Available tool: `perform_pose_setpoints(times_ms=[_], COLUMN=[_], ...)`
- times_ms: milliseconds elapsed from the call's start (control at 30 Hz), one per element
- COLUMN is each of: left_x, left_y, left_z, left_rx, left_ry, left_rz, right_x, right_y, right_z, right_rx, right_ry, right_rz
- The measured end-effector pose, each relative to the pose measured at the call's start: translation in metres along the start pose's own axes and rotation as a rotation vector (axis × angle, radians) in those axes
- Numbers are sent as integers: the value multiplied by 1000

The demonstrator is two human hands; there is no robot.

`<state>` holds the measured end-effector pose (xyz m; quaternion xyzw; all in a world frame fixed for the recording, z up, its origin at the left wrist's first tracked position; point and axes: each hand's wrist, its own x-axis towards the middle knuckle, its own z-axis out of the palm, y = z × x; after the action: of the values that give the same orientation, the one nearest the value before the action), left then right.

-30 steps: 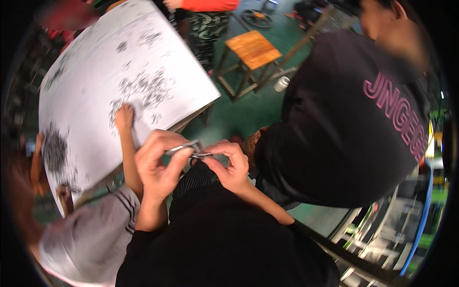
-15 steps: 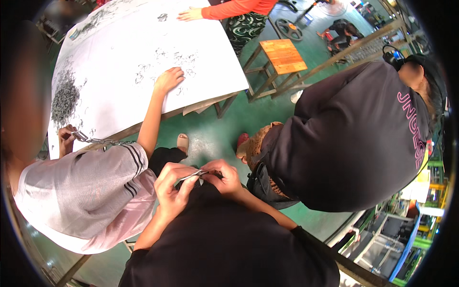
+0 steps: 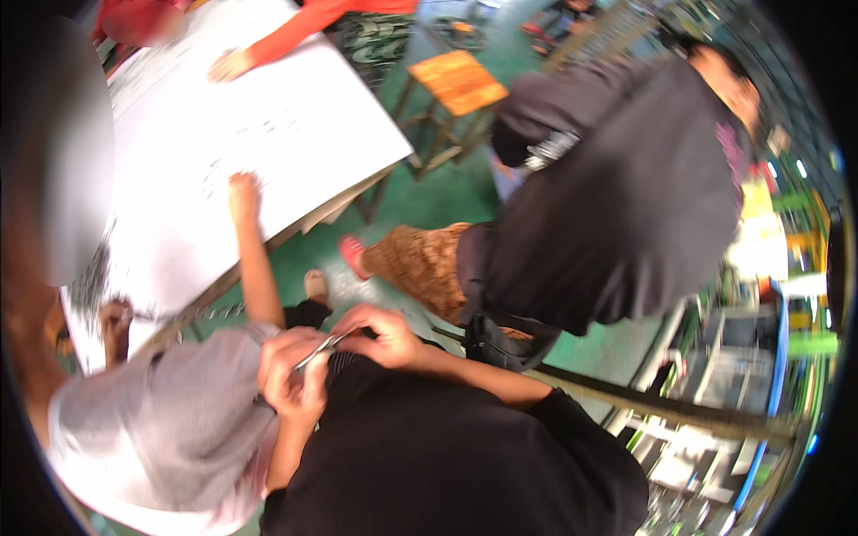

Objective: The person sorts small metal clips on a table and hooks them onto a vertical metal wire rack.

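In front of my dark shirt, both hands are held close together. My left hand (image 3: 293, 368) pinches a thin, silvery metal piece (image 3: 316, 352) between thumb and fingers. At its upper right end, the bent fingers of my right hand (image 3: 380, 336) close on the same piece. It slants up from left to right; motion blur and my fingers hide its exact kind. Both hands are above the floor, apart from the white table (image 3: 313, 94).
A seated co-worker in grey (image 3: 170, 411) is close on my left, one hand by a metal chain (image 3: 214, 312). Small dark pieces (image 3: 268, 125) lie on the table. A person in black (image 3: 617, 196) stands at right. Beyond the table corner is a wooden stool (image 3: 458, 82).
The view has turned, so the table and stool sit further left and are blurred. The person in black has shifted, and more of the patterned trousers shows. My hands keep their grip.
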<state>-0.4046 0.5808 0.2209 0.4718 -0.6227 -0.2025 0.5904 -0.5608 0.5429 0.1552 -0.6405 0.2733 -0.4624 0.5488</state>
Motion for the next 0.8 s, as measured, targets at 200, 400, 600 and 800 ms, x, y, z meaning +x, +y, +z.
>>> perform_pose_setpoints(times_ms=[200, 400, 600, 800], left_x=[-10, -14, -11, -13], left_y=[-3, 1, 13, 29], left_z=[2, 5, 6, -3], left_rx=[-41, -45, -64, -67], left_ry=[73, 16, 28, 31], left_rz=[-7, 85, 136, 218], right_x=[0, -12, -16, -32], right_y=[-12, -20, -31, -34], right_z=[1, -3, 0, 11], right_rx=[-1, -26, -28, -52], right_ry=[-49, -41, -41, -16], right_rz=[-32, -13, 38, -18])
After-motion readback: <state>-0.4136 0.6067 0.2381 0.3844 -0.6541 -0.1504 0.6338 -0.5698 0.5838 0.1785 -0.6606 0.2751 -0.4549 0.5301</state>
